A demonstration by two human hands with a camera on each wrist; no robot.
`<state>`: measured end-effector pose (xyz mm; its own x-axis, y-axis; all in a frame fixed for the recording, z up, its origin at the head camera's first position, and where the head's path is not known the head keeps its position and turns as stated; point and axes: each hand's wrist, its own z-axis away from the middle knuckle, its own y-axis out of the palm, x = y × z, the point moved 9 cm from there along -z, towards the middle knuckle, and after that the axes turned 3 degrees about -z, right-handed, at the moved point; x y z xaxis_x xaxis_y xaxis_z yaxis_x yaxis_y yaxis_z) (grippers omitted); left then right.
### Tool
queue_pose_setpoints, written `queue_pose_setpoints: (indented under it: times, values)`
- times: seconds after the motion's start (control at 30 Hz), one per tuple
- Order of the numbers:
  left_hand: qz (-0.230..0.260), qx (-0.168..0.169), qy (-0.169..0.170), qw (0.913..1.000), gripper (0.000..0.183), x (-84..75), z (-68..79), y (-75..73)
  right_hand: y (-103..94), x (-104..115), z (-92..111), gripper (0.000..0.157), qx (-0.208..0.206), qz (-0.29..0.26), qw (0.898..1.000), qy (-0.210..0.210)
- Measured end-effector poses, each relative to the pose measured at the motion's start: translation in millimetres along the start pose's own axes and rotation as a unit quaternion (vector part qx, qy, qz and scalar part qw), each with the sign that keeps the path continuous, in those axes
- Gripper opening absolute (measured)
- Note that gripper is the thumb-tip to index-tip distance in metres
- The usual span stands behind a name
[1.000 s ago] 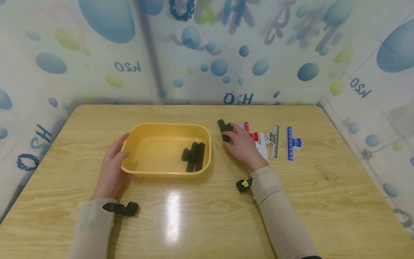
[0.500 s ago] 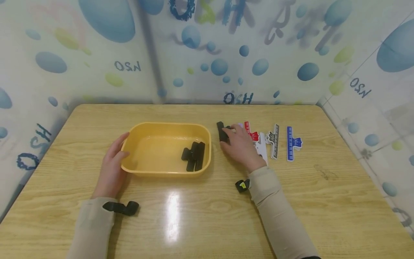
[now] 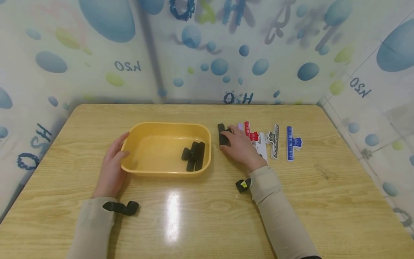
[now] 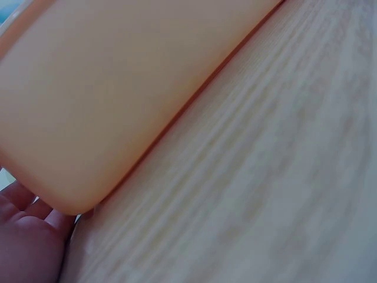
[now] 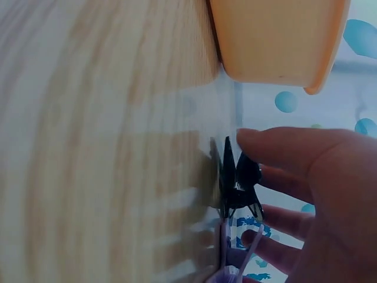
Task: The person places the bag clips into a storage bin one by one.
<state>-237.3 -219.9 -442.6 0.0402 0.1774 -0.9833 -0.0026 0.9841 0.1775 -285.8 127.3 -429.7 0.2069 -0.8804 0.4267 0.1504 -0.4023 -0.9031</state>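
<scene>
In the head view, my left hand (image 3: 111, 169) holds the left end of a yellow plastic tub (image 3: 166, 174), thumb at the rim and fingers along the outside. Several black clips (image 3: 194, 154) lie inside the tub at its right end. To the right of the tub, my right hand (image 3: 240, 147) pinches a black clip (image 3: 223, 135) at the table surface. In the right wrist view the thumb meets that black clip (image 5: 228, 171) from above, with the other fingers behind it. A pale purple clip (image 5: 235, 265) sits close beside it, partly hidden by the hand.
Right of the hand lie a red clip (image 3: 251, 132), a white clip (image 3: 262, 144), a black-and-white clip (image 3: 275, 142) and a blue clip (image 3: 291, 144), all with flat ruler-like edges. The wooden table (image 3: 207, 212) meets a patterned wall (image 3: 200, 82) at the back.
My right hand has shifted slightly toward me with the black clip, which has turned from a slant to nearly straight. The left hand and tub have stayed in place.
</scene>
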Motion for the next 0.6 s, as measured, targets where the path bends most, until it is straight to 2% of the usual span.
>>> queue_pose_setpoints:
  times: [0.27,0.47,0.6]
  values:
    - [-0.003,0.001,-0.007,1.0,0.048,0.7,0.0,0.8,-2.0,1.7,1.8,0.051,-0.008,-0.001,1.0,0.007]
    - [-0.017,-0.004,-0.011,0.9998,0.048,1.7,-0.5,-0.5,-3.0,1.2,1.7,0.045,-0.013,-0.002,1.0,-0.005]
    - [-0.017,-0.004,-0.012,0.9998,0.048,1.8,-0.3,-0.7,-2.9,0.2,0.9,0.042,-0.013,-0.014,1.0,0.002]
